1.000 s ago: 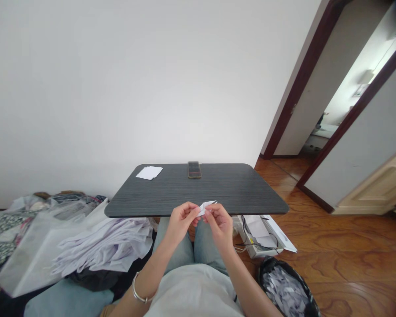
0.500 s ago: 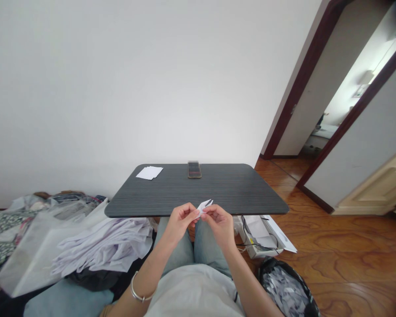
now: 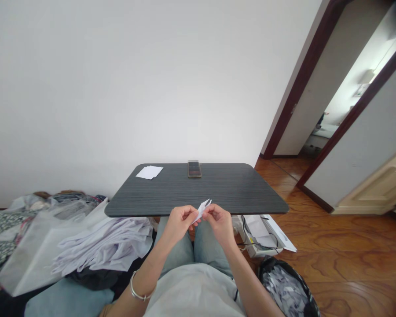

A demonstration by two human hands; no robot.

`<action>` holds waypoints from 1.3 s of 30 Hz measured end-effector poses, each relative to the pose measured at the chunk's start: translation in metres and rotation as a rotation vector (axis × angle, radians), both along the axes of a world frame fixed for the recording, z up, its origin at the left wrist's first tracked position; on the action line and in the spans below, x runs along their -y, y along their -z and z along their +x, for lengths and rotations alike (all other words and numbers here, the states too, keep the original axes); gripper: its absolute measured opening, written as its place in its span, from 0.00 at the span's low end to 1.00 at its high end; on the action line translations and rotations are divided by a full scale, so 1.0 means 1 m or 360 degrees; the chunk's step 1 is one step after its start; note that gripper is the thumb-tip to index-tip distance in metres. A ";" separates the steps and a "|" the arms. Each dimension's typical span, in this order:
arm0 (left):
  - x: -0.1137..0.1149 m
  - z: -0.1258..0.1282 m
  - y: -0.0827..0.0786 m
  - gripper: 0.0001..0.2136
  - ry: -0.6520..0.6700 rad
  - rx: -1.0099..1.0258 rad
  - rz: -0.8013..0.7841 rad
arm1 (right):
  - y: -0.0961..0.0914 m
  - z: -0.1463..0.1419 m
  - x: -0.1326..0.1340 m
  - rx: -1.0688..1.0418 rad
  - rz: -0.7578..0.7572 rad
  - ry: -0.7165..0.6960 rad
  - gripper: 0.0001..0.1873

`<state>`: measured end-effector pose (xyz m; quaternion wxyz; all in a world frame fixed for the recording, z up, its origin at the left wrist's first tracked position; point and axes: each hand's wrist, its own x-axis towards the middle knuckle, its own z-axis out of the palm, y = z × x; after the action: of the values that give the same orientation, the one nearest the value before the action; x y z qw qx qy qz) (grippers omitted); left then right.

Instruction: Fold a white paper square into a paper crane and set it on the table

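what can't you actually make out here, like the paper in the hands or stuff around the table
Folded white paper: in the head view, the left hand and right hand hide its lower part, so the folds can't be followed.
Phone: in the head view, its screen is too small to read.
Black bin: the bottom edge of the head view cuts it off, and its contents are too small to identify.

The folded paper [image 3: 203, 210] has tilted steeper: its tip, which pointed at about two o'clock a second ago, now points nearer half past one, and it shows less flat.
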<state>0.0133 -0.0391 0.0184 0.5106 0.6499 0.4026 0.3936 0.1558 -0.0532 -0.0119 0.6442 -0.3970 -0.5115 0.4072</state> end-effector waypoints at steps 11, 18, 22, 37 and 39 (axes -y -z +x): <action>-0.004 -0.002 0.005 0.13 0.0009 0.0069 -0.0045 | -0.002 0.002 -0.001 -0.0070 -0.0121 -0.0090 0.04; -0.002 0.000 0.005 0.13 -0.0001 -0.0006 -0.0008 | 0.003 0.002 -0.004 0.0040 -0.0088 -0.0044 0.03; 0.000 0.001 0.003 0.13 -0.0047 -0.0121 0.0103 | 0.005 -0.001 -0.005 0.0067 -0.0094 0.0013 0.04; 0.003 0.002 0.003 0.14 -0.0086 -0.0281 0.0115 | 0.010 -0.003 -0.007 0.0357 -0.0069 0.0223 0.05; 0.002 0.002 0.002 0.13 -0.0060 -0.0259 0.0046 | 0.012 -0.003 -0.007 0.0352 -0.0065 0.0226 0.05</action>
<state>0.0154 -0.0414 0.0160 0.4592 0.6794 0.4491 0.3548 0.1531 -0.0458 -0.0237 0.6028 -0.4877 -0.5417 0.3245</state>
